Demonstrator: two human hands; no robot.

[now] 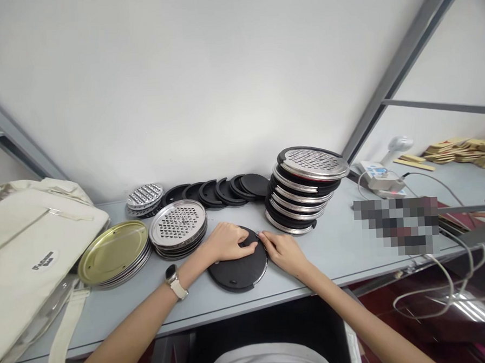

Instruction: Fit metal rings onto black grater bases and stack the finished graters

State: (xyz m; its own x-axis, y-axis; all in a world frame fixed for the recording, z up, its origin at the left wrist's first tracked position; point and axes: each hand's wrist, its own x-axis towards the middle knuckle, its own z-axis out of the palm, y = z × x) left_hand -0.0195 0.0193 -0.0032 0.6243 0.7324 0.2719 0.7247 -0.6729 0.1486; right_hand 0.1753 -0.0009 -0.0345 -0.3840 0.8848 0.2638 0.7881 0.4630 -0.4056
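Observation:
A round black plate (241, 271) with a thin shiny metal edge at its right side lies flat on the table in front of me. My left hand (231, 242), a watch on its wrist, rests on the plate's upper part with its fingers curled and its thumb reaching right. At the plate's upper right rim my right hand (285, 253) grips the edge with thumb and fingertips. The two hands are close together but apart. Left of them stands a stack of round metal grater discs (179, 222). To the right rises a tall stack of black-rimmed round graters (315, 164).
Gold-coloured round plates (115, 253) are stacked at left beside a cream bag (39, 257). Several black rings (213, 193) and small grater discs (144, 195) lie along the wall. A white device (380, 177) and loose cables (451, 284) are at right, near wooden pieces (468, 153).

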